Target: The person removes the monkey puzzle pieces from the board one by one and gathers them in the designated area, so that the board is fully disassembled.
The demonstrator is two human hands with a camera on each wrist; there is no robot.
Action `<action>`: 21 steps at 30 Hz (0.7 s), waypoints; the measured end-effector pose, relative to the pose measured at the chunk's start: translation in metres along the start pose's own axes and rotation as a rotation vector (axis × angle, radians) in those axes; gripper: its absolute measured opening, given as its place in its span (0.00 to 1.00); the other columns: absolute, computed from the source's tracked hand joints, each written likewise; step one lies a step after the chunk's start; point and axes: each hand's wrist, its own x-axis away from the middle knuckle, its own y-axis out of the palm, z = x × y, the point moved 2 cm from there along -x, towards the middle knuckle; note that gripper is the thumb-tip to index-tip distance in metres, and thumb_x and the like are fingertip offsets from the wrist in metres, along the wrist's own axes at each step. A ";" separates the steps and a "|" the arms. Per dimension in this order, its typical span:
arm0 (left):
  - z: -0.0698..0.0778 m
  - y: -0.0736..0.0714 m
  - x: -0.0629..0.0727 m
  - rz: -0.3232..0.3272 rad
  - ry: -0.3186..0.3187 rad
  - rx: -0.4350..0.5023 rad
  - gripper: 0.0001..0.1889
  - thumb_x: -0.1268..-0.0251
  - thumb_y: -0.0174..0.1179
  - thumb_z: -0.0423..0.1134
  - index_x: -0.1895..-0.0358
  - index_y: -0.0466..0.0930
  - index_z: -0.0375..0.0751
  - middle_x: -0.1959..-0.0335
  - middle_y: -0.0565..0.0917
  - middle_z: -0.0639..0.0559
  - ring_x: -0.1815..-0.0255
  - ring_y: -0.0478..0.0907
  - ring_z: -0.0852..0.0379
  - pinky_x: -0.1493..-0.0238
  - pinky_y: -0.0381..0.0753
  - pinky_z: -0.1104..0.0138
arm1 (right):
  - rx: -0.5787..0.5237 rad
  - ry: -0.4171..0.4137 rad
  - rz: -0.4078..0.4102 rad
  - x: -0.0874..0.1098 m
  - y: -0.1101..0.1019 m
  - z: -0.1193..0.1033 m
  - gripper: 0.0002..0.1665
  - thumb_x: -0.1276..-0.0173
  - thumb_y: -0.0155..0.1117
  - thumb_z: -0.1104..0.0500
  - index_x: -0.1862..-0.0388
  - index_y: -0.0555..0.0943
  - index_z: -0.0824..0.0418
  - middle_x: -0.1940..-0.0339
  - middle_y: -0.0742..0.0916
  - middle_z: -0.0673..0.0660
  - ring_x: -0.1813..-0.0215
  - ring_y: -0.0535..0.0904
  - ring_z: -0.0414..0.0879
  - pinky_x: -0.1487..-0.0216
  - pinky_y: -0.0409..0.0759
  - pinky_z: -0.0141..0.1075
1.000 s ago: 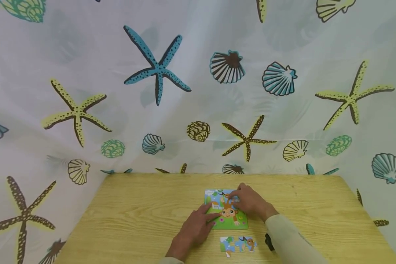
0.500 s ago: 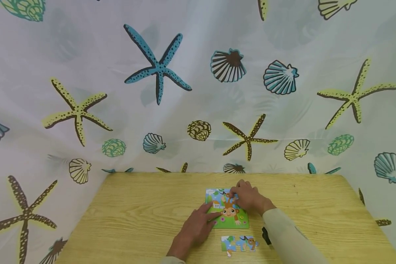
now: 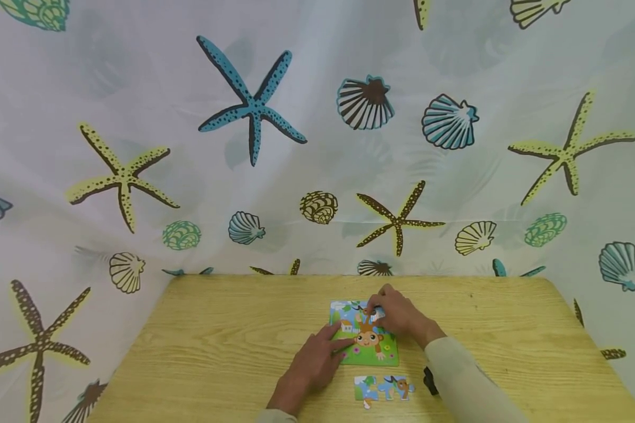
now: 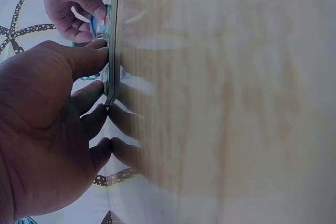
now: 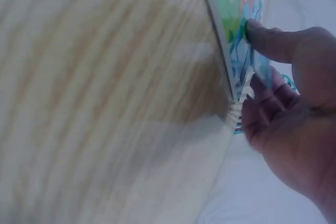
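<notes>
A jigsaw puzzle board (image 3: 370,356) with a monkey on green grass lies flat on the table. My left hand (image 3: 315,359) rests on its left side, fingers stretched over the picture; in the left wrist view the fingertips sit right at the board's edge. At the board's upper right, my right hand (image 3: 399,315) pinches a puzzle piece (image 4: 97,27) between thumb and curled fingers. Most of that piece is hidden by the fingers. In the right wrist view the thumb lies against the picture side by the board's corner.
Loose puzzle pieces, one with a green leaf (image 3: 365,388) and one with a brown curl (image 3: 402,388), lie in front of the board. A small black object (image 3: 430,380) shows beside the right sleeve. A curtain (image 3: 275,194) with starfish and shells borders the wooden table (image 3: 217,341).
My right hand shifts slightly at the board's upper right corner, and a whitish patch now shows beside its fingertips. The left hand stays in place on the board.
</notes>
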 end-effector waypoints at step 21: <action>0.000 0.000 0.001 0.017 0.019 0.027 0.18 0.27 0.52 0.43 0.38 0.77 0.56 0.25 0.63 0.44 0.25 0.58 0.39 0.28 0.58 0.41 | -0.335 0.110 0.226 0.034 0.004 0.021 0.20 0.34 0.66 0.52 0.43 0.80 0.50 0.46 0.85 0.53 0.50 0.82 0.48 0.50 0.80 0.46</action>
